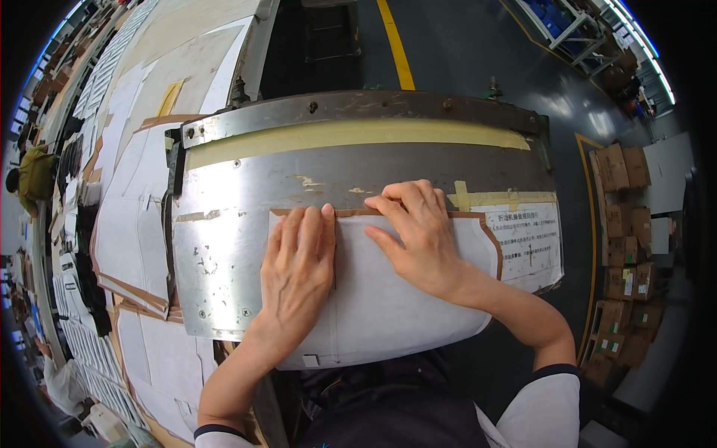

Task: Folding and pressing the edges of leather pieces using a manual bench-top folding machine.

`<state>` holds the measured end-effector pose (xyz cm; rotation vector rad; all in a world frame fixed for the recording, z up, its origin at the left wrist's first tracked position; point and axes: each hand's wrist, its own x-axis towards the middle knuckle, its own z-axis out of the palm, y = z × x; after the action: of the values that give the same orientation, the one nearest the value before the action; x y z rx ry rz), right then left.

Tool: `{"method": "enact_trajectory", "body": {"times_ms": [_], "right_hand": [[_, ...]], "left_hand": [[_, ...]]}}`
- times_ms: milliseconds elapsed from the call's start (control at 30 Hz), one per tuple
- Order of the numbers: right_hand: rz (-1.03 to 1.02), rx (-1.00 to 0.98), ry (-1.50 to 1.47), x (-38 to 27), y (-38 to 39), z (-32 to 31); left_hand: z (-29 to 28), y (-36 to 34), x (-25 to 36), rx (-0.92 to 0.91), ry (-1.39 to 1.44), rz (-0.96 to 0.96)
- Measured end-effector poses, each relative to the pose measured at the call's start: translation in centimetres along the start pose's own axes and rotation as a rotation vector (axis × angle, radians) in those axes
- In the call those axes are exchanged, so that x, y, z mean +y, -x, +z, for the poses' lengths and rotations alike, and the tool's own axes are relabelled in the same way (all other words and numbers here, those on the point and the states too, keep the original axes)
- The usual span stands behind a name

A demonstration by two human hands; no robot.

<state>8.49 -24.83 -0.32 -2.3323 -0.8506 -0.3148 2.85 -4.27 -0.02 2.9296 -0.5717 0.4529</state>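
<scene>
The white panel (396, 306) lies before me on the metal tabletop (220, 265), its curved lower end reaching past the near edge toward my body; beyond its straight far edge a band of bare metal opens up, as far as the pale yellow strip (351, 140) below a bolted bar (373, 106); to its left there is more bare metal, while on its right a paper sheet (532, 250) takes up the corner.

My left hand (299, 257) rests flat on the panel, fingers straight and close together, tips at the far edge, with nothing clasped; my right hand (420, 239) arches on the same edge, grip loose, fingers bent and thumb spread well away from them, pinching nothing that I can see.

The paper sheet carries rows of dark printed characters under a larger heading; a small pale tag (310, 361) sits near the panel's lower end, too small to read.

The panel looks smooth and matte, with a brown border (491, 237) along its far and right edges; the metal is shiny, scuffed and set with screws.
</scene>
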Motion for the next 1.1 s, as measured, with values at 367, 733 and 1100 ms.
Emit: {"method": "enact_trajectory", "body": {"times_ms": [367,733,1100], "right_hand": [[-0.012,-0.033,-0.13,0.3,-0.5,0.3],[0.019,-0.041,-0.206,0.9,-0.7,0.7],[0.005,-0.018,-0.166,0.6,-0.7,1.1]], "left_hand": [[0.5,0.1,0.5,0.042,0.054,-0.015],[0.4,-0.1,0.7,0.032,0.018,-0.021],[0.3,0.0,0.6,0.055,0.038,-0.021]]}}
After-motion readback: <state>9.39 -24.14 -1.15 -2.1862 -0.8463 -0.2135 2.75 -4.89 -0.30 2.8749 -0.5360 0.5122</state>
